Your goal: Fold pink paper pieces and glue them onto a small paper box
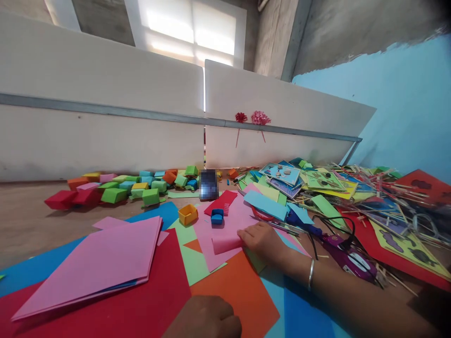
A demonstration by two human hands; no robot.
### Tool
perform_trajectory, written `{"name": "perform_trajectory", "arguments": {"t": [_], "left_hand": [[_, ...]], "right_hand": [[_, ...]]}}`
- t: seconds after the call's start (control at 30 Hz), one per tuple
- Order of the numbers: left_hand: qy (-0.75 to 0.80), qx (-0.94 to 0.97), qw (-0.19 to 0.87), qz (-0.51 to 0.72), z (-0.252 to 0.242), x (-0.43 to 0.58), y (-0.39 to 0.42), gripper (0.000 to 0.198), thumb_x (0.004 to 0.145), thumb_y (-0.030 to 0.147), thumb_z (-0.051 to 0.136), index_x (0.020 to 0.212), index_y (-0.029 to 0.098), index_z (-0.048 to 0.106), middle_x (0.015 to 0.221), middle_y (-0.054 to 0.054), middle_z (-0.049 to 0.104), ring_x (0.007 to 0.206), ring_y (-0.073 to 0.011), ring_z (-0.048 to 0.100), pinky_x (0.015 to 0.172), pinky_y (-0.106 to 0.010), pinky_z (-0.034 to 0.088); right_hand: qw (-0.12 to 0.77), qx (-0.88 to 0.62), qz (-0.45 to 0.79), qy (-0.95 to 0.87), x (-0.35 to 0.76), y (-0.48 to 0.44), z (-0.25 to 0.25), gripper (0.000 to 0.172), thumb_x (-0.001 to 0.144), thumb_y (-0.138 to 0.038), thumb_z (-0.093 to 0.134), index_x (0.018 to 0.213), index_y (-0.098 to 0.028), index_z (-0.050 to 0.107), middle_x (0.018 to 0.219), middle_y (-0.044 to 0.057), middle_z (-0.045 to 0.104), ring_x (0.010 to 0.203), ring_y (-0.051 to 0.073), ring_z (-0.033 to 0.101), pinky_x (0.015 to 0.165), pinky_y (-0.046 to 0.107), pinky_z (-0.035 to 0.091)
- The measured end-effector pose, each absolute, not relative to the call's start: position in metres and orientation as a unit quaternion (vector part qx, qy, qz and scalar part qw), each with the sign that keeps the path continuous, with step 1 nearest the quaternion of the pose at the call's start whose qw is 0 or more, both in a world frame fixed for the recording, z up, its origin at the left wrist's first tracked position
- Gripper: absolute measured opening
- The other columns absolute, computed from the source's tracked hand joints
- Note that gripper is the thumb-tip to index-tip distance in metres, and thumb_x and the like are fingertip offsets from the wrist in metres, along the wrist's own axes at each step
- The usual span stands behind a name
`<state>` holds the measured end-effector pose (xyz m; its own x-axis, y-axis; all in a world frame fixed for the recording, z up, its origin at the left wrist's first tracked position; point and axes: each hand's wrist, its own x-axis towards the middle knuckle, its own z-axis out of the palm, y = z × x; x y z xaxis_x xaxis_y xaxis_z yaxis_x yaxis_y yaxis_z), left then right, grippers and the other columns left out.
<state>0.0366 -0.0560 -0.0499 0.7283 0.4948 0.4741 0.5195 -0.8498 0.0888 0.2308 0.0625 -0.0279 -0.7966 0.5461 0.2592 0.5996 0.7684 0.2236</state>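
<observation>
My right hand [260, 240], with a silver bangle on the wrist, is closed on the right end of a small pink paper piece [225, 243]. That piece curls up slightly above larger pink sheets. My left hand [207, 315] is a loose fist at the bottom edge, over an orange sheet [239, 291]; anything inside its fingers is hidden. Beyond the pink piece are a small blue paper box [217, 216], a yellow paper box [188, 214] and a red paper strip [220, 203] with one fringed end.
A folded pink stack [102, 258] lies on red and blue sheets at left. Several coloured paper boxes [151, 197] line the back. On the right are scissors [278, 228], a purple device [348, 256] with black cord, picture cards [282, 172] and thin sticks. A white partition [105, 141] stands behind.
</observation>
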Motion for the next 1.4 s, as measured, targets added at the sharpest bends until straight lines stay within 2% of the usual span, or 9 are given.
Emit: {"name": "perform_trajectory", "arguments": {"t": [0.2, 0.27, 0.4, 0.63, 0.8, 0.87, 1.0, 1.2, 1.4], "left_hand": [[-0.351, -0.883, 0.129, -0.283, -0.015, 0.024, -0.050, 0.011, 0.088, 0.020, 0.054, 0.085, 0.019, 0.065, 0.071, -0.004, 0.070, 0.060, -0.0173, 0.063, 0.051, -0.025, 0.043], [-0.378, -0.850, 0.191, -0.313, -0.012, 0.016, -0.038, 0.026, 0.091, 0.030, 0.055, 0.111, 0.015, 0.062, 0.099, -0.013, 0.073, 0.088, -0.0275, 0.069, 0.074, -0.036, 0.053], [-0.432, -0.806, 0.255, -0.315, -0.024, 0.002, -0.010, 0.076, 0.085, 0.061, 0.055, 0.141, 0.011, 0.040, 0.137, -0.027, 0.053, 0.128, -0.0434, 0.048, 0.097, -0.056, 0.044], [-0.525, -0.809, 0.055, -0.258, -0.036, 0.000, -0.009, 0.069, 0.075, 0.019, 0.063, 0.141, 0.022, 0.043, 0.122, -0.016, 0.065, 0.106, -0.0312, 0.064, 0.085, -0.043, 0.053], [-0.566, -0.756, -0.095, -0.313, -0.015, 0.002, -0.002, 0.045, 0.074, 0.038, 0.066, 0.115, 0.020, 0.064, 0.117, -0.016, 0.069, 0.106, -0.0338, 0.065, 0.087, -0.046, 0.052], [-0.592, -0.720, -0.174, -0.317, -0.007, 0.005, 0.000, 0.039, 0.076, 0.043, 0.062, 0.106, 0.019, 0.069, 0.110, -0.014, 0.072, 0.102, -0.0327, 0.066, 0.085, -0.043, 0.053], [-0.573, -0.657, -0.332, -0.360, 0.000, 0.012, -0.002, 0.028, 0.078, 0.044, 0.062, 0.084, 0.018, 0.072, 0.093, -0.009, 0.074, 0.089, -0.0255, 0.067, 0.075, -0.031, 0.052], [-0.559, -0.446, -0.562, -0.414, -0.002, 0.017, -0.007, 0.036, 0.068, 0.046, 0.074, 0.058, 0.016, 0.057, 0.052, 0.003, 0.056, 0.047, -0.0111, 0.053, 0.051, -0.024, 0.048], [-0.524, -0.289, -0.603, -0.527, 0.001, 0.019, -0.007, 0.023, 0.068, 0.021, 0.075, 0.085, 0.016, 0.062, 0.049, 0.005, 0.055, 0.038, -0.0063, 0.046, 0.038, -0.014, 0.037]], "right_hand": [[0.147, -0.248, -0.251, -0.924, 0.229, 0.052, -0.021, 0.023, 0.088, -0.003, 0.050, 0.106, -0.009, 0.063, 0.070, 0.006, 0.066, 0.062, 0.019, 0.061, 0.059, 0.031, 0.041], [0.218, -0.214, -0.274, -0.912, 0.228, 0.049, -0.018, 0.023, 0.090, -0.004, 0.048, 0.108, -0.007, 0.062, 0.071, 0.006, 0.066, 0.064, 0.019, 0.061, 0.062, 0.033, 0.043], [0.325, -0.153, -0.297, -0.885, 0.227, 0.042, -0.010, 0.027, 0.095, -0.006, 0.041, 0.113, -0.006, 0.061, 0.085, 0.011, 0.071, 0.079, 0.020, 0.064, 0.077, 0.037, 0.046], [0.343, -0.130, -0.216, -0.905, 0.225, 0.038, -0.015, 0.024, 0.097, -0.016, 0.046, 0.115, -0.009, 0.061, 0.096, 0.012, 0.073, 0.088, 0.019, 0.065, 0.082, 0.037, 0.049], [0.402, -0.169, -0.096, -0.895, 0.229, 0.048, -0.020, 0.073, 0.088, -0.063, 0.052, 0.134, -0.007, 0.050, 0.129, 0.023, 0.060, 0.121, 0.030, 0.054, 0.096, 0.046, 0.046], [0.418, -0.189, -0.018, -0.888, 0.232, 0.053, -0.020, 0.064, 0.088, -0.055, 0.058, 0.131, -0.008, 0.054, 0.128, 0.022, 0.061, 0.120, 0.029, 0.056, 0.096, 0.044, 0.047], [0.471, -0.272, 0.225, -0.808, 0.234, 0.057, -0.019, 0.018, 0.088, -0.030, 0.060, 0.090, -0.016, 0.071, 0.096, 0.010, 0.073, 0.088, 0.019, 0.066, 0.078, 0.032, 0.053], [0.431, -0.361, 0.530, -0.635, 0.228, 0.057, -0.012, 0.023, 0.075, -0.036, 0.069, 0.068, -0.015, 0.062, 0.060, -0.002, 0.059, 0.054, 0.011, 0.056, 0.052, 0.023, 0.046], [0.412, -0.390, 0.650, -0.506, 0.223, 0.056, -0.011, 0.011, 0.066, -0.021, 0.073, 0.070, -0.014, 0.066, 0.059, -0.004, 0.058, 0.049, 0.007, 0.054, 0.052, 0.021, 0.048]]}}
